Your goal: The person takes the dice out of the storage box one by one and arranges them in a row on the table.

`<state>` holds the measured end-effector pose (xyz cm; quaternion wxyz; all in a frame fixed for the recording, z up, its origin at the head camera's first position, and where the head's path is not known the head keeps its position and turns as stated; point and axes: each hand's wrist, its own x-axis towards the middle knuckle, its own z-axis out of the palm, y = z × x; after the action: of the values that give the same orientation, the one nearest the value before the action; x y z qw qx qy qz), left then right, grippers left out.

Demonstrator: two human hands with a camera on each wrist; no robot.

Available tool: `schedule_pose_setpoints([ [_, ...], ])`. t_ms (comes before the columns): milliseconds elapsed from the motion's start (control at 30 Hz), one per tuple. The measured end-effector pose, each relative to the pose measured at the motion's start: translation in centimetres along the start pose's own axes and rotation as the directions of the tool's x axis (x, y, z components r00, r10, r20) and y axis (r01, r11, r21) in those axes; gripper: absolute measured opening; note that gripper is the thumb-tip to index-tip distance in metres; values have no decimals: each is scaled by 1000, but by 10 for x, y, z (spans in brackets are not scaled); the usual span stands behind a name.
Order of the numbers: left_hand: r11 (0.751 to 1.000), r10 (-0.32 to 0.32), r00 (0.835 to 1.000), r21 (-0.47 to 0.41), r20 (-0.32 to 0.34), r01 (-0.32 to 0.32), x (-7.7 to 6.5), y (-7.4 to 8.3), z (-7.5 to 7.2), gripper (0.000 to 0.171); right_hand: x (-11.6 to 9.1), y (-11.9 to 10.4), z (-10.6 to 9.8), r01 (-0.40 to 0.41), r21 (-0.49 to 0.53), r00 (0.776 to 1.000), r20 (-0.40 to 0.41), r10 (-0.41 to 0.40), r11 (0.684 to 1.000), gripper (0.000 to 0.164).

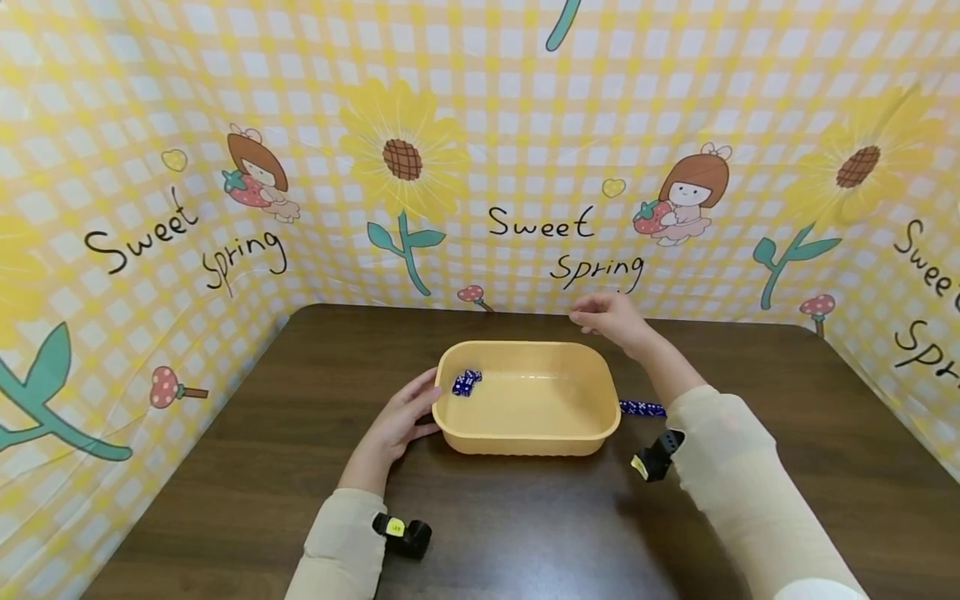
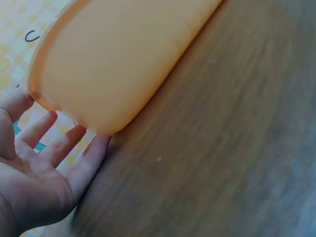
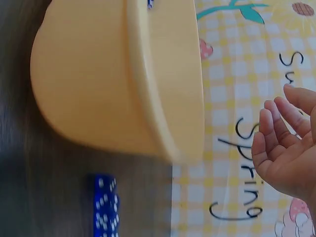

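Observation:
A yellow plastic basin (image 1: 525,438) stands on the table, with several blue dice (image 1: 467,383) clustered at the left end of its floor. My left hand (image 1: 401,417) rests against the basin's left end. In the left wrist view its fairly straight fingers (image 2: 64,145) touch the outer wall and rim. Past the basin's far right corner, my right hand (image 1: 611,321) is raised with loosely bent fingers and nothing visible in them. A row of blue dice with white dots (image 1: 642,408) lies right of the basin, partly hidden by the right forearm; the right wrist view shows this row (image 3: 105,205) blurred.
The dark wooden table (image 1: 315,375) ends at a yellow checked cloth backdrop (image 1: 517,158) behind and at the sides. Black wrist cameras are strapped to both sleeves, the left camera (image 1: 408,537) and the right camera (image 1: 658,456) hanging above the near tabletop.

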<state>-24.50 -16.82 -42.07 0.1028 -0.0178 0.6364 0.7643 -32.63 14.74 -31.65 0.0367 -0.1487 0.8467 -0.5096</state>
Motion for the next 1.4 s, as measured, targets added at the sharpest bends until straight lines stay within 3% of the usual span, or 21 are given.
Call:
schedule_pose_setpoints([
  [333,1000,-2,1000,2,4,2,0,1,0,52,6,-8,34,4,153,999,48,-11,988,25],
  [800,1000,1,1000,-2,11,-1,-1,1,1,50,15,-15,101,-11,188,992,127,-13,982,25],
  [1400,1000,6,1000,-7,26,-6,-1,1,0,50,17,-5,153,-43,217,979,202,-2,975,21],
])
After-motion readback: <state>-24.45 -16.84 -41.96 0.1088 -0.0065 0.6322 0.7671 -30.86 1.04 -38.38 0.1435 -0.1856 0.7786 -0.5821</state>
